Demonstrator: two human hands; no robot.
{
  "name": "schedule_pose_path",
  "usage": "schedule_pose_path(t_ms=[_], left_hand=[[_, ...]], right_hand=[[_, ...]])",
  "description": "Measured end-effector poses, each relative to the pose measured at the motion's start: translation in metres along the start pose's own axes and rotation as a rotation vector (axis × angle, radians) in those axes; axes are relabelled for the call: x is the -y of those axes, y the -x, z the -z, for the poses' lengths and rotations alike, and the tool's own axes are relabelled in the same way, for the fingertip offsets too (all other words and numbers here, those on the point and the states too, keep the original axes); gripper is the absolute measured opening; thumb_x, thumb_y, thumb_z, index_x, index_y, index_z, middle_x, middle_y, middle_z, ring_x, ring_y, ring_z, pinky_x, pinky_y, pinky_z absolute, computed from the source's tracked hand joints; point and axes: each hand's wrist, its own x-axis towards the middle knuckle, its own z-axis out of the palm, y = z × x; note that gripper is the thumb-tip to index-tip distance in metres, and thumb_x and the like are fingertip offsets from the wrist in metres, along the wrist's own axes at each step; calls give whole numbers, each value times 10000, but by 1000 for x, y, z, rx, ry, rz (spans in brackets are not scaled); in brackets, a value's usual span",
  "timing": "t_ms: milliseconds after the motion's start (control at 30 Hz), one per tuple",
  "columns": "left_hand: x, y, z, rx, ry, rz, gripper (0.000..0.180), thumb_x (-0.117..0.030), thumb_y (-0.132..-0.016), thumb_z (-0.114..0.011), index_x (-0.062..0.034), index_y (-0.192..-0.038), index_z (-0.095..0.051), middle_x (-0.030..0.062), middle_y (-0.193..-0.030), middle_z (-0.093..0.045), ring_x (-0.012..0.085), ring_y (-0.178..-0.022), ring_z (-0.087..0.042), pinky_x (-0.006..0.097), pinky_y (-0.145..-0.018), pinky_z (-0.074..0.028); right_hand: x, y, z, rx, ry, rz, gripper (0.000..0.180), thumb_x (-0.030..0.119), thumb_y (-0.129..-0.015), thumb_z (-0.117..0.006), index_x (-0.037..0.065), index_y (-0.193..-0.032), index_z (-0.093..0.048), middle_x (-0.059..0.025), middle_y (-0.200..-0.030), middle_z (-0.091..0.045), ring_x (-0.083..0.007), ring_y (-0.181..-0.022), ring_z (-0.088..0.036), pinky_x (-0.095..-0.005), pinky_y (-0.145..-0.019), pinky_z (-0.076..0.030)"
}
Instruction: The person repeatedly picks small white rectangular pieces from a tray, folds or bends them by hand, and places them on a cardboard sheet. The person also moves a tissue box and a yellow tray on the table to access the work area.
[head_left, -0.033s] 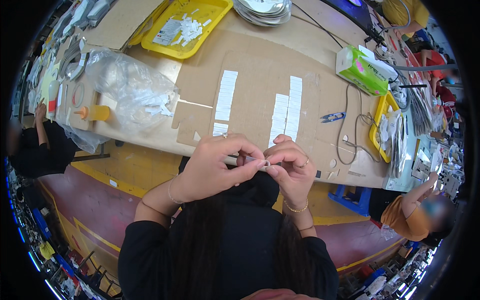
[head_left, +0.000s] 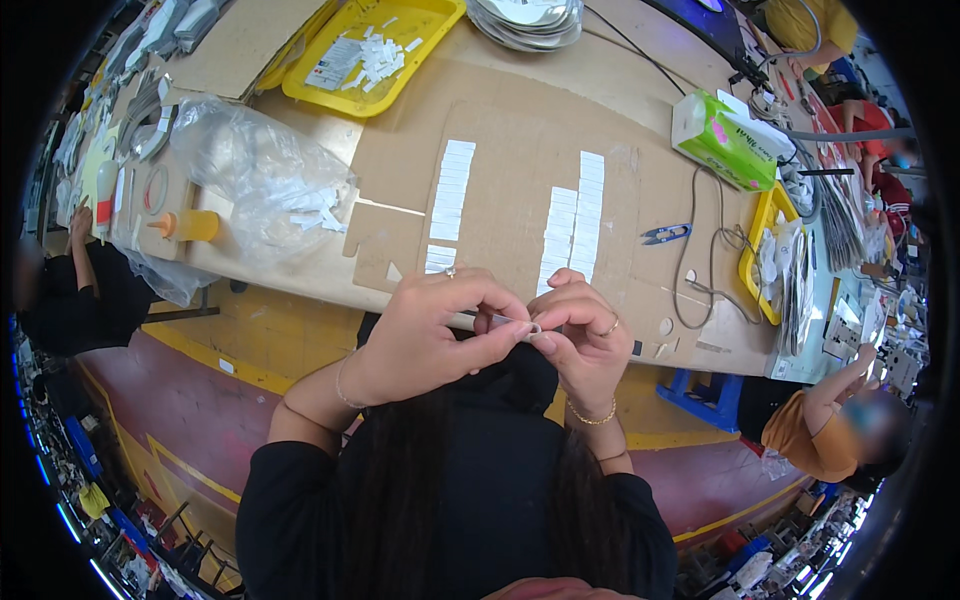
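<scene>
My left hand point(head_left: 428, 335) and my right hand point(head_left: 584, 345) meet just off the near edge of the table, both closed in a pinch. Between their fingertips is a small white strip point(head_left: 534, 329), curled into a loop at its right end; my fingers cover most of it. Beyond the hands lies a sheet of cardboard point(head_left: 510, 130) carrying rows of small white labels. One column of labels point(head_left: 454, 190) is on the left, and two adjoining columns point(head_left: 590, 200) stand on the right, partly behind my right hand.
A yellow tray point(head_left: 290, 85) with loose white pieces sits at the far left, near a clear plastic bag point(head_left: 240, 165) and an orange-tipped bottle point(head_left: 190, 226). Blue thread snips point(head_left: 665, 234), a grey cable point(head_left: 712, 250) and a green tissue pack point(head_left: 722, 140) lie right. Co-workers sit on both sides.
</scene>
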Motion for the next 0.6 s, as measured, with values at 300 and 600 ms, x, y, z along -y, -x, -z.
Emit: schedule_pose_path(t_ms=[300,600], left_hand=[[-8,1,5,59,-99,-153,110,-25,-796,-712,-50,-900,-683,33,-728,-635,131,-642,-590,261,-662,-455],[-11,2,7,94,-148,-246,132,-11,-757,-728,-68,-873,-701,29,-711,-636,157,-629,-589,286,-662,-427]], right_hand=[[7,-1,2,23,54,71,169,137,-771,-796,71,-789,-641,-42,-740,-646,-173,-723,-644,-442,-951,-355],[17,0,1,35,103,107,193,166,-770,-801,96,-738,-623,-17,-706,-630,-172,-676,-659,-443,-958,-338]])
